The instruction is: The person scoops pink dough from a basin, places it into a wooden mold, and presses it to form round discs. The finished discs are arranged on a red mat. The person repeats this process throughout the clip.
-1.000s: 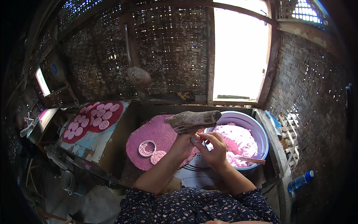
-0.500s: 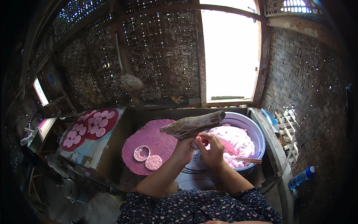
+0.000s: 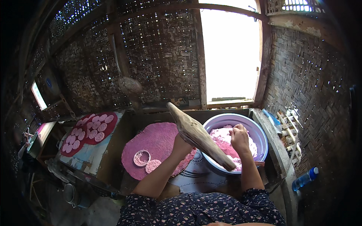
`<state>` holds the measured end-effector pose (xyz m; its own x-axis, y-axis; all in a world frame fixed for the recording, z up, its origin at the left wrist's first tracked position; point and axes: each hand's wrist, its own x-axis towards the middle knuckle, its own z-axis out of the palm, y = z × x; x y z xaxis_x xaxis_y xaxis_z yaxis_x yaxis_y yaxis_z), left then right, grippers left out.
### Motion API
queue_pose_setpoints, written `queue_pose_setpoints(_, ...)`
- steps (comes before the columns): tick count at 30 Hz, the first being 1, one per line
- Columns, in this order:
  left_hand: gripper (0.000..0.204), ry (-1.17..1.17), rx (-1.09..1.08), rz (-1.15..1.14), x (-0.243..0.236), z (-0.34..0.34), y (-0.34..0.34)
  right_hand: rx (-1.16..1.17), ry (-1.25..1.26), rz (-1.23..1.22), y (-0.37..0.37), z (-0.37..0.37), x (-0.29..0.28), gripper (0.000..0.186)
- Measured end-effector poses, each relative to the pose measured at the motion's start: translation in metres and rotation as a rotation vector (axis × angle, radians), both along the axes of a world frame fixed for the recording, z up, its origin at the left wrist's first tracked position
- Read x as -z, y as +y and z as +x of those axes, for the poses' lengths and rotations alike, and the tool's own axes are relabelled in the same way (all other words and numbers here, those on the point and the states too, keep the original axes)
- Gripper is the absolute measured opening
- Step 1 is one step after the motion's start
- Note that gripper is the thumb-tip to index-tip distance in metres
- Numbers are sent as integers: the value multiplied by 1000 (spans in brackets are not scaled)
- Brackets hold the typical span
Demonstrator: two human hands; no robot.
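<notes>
The right hand (image 3: 239, 137) has moved off the left hand (image 3: 181, 145), which clutches a tapered wooden piece (image 3: 197, 135), bringing bunched fingers, contents unclear, within reach of pink mixture (image 3: 223, 134) below.

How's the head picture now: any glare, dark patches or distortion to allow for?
Head view: glare whites out the opening; the corners sink to near black; the overhead beam bows with fisheye distortion. Same head view: the piece of wood and right hand read well, though fine finger detail is unclear.
</notes>
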<state>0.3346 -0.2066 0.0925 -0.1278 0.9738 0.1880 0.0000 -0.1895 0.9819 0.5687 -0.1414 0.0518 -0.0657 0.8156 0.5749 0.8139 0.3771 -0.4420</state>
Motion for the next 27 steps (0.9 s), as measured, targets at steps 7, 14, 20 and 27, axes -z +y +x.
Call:
queue_pose_setpoints(7, 36, 1093, -38, 174, -12, 15, -2, -167, 113, 8, -1, -5, -49, 24)
queue_pose_setpoints(14, 27, 1122, 245, 453, -5, 30, 5, -492, -147, 384, -61, -54, -107, 35)
queue_pose_setpoints(20, 30, 1414, 339, 288, -6, -3, -4, -711, -266, 17, -93, -40, -116, 37)
queue_pose_setpoints(27, 45, 1011, 210, 550, 2, -49, -4, -491, 631, 34, -80, 63, -138, 50)
